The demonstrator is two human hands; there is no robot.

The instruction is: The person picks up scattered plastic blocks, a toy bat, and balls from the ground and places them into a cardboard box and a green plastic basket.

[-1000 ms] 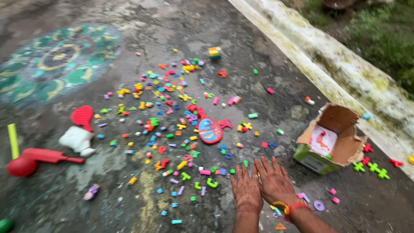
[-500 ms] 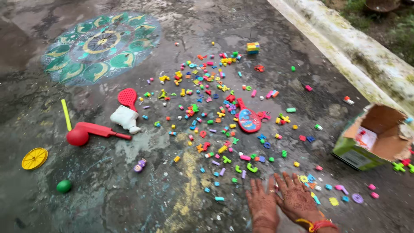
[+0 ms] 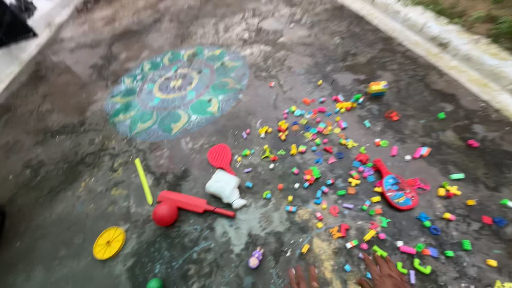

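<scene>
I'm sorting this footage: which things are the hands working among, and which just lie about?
In hand:
left hand
right hand
small coloured plastic pieces

Lying about:
red bat
red ball
yellow wheel
white toy
red paddle
painted floor circle

I'm looking down at a dark, damp concrete floor under flat daylight. A round green-and-yellow painted floor pattern is fading at upper centre. A pale, mossy kerb is running along the upper right.
</scene>
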